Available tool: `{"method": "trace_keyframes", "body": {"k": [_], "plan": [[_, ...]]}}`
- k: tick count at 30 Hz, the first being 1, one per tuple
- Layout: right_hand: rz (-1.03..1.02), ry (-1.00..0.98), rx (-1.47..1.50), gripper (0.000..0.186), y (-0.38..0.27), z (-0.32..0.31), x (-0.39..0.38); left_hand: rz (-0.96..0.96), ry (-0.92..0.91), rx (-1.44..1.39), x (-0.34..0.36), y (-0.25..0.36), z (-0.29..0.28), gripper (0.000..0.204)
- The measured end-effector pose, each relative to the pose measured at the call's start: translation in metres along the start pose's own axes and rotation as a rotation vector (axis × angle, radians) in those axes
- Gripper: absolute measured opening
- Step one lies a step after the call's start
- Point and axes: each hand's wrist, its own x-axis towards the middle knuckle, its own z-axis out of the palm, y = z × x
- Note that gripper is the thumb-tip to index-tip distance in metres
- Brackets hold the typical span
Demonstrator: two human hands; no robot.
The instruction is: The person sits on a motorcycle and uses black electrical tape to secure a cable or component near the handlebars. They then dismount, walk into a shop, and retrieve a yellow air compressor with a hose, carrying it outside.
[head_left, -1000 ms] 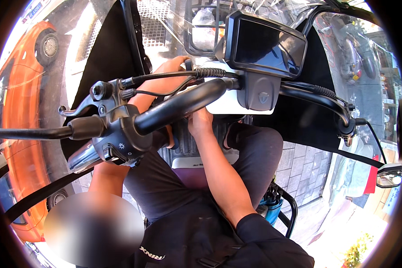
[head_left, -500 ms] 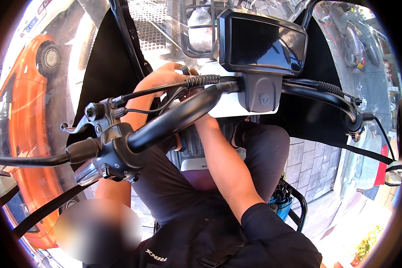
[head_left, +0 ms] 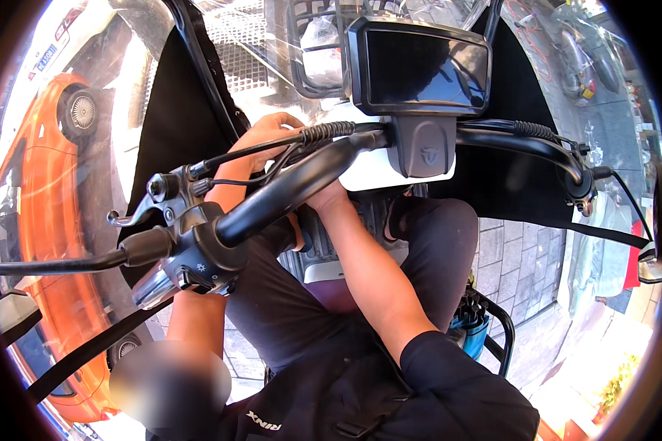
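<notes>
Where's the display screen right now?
Head view, upper part, right of center: the display screen sits atop the gray mount near the middle of the handlebar, right of the left hand.

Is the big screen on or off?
It looks off. The screen is dark, showing only reflections and no lit-up picture that I can see.

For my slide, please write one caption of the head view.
Left hand and right hand reach behind the handlebar, left of the dark screen.
</notes>
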Motion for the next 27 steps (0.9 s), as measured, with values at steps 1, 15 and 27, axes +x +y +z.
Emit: {"method": "trace_keyframes", "body": {"k": [1, 15, 27], "plan": [[-0.004, 0.044, -0.024, 0.018, -0.001, 0.005, -0.010, 0.039, -0.043, -0.017, 0.003, -0.009, -0.002, 0.042], [-0.476, 0.170, -0.728, 0.024, -0.012, 0.031, -0.072, 0.345, -0.126, -0.050, -0.038, -0.026, -0.011, 0.028], [-0.354, 0.197, -0.273, 0.016, -0.002, 0.069, -0.072, 0.561, 0.033, 0.232, -0.047, -0.016, 0.001, 0.020]]}}
